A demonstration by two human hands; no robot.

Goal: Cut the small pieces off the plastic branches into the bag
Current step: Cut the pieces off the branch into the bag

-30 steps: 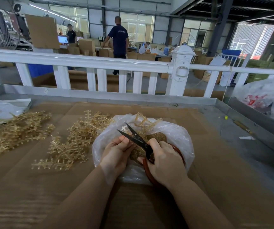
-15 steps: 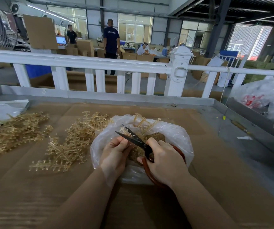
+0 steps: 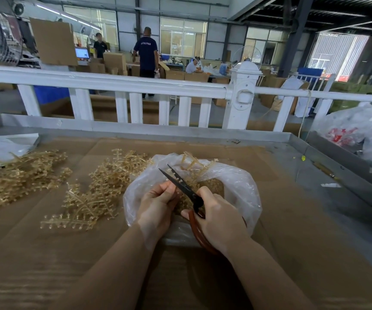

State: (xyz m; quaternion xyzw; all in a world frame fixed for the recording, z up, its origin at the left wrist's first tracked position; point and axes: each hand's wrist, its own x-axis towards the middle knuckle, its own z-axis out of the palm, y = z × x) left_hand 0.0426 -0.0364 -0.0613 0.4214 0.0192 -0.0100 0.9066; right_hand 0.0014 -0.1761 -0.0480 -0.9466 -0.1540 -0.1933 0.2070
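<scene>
Now the plastic branch [image 3: 194,164] sits over the open bag [image 3: 236,182], pinched by the left hand [image 3: 158,202]; the scissors [image 3: 180,183], gripped in the right hand [image 3: 221,218], have narrowed their blades since a moment ago, so a snip looks underway; uncut branches [image 3: 104,191] wait just left on the table [image 3: 292,220].

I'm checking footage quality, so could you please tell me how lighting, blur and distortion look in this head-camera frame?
Head view: bright windows blow out somewhat while the roof stays dark; wide-angle distortion bows the white railing; the scissors and both hands are sharp; forearms and cardboard near the bottom edge smear softly.
</scene>
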